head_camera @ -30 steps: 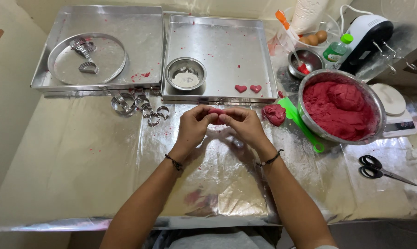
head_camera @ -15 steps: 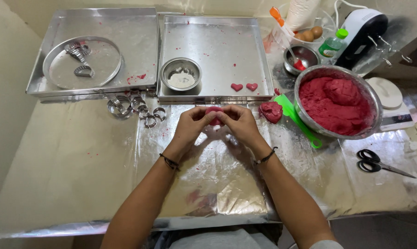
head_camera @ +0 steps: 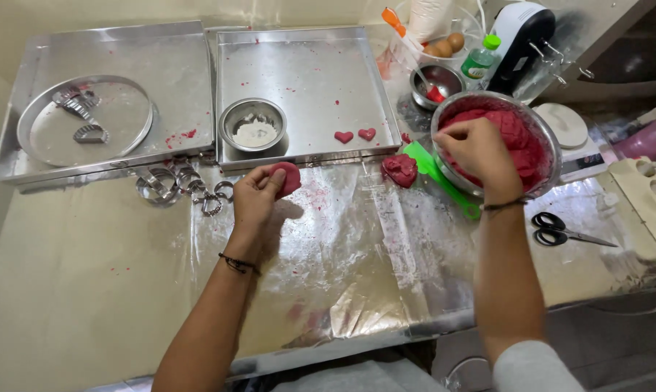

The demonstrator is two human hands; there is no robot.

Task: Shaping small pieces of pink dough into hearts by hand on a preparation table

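On the foil-covered counter, the hands had separated since a moment earlier, when both pressed one red lump together. The left hand now gripped that dough piece alone, just in front of the square tray. The right hand had moved into the steel bowl, fingers curled on the red dough mass. Judged from this, more dough was being taken. Two heart shapes lay on the tray.

Brightly, evenly lit; glare off foil beneath left hand; soft shadow beside it; right hand slightly blurred.
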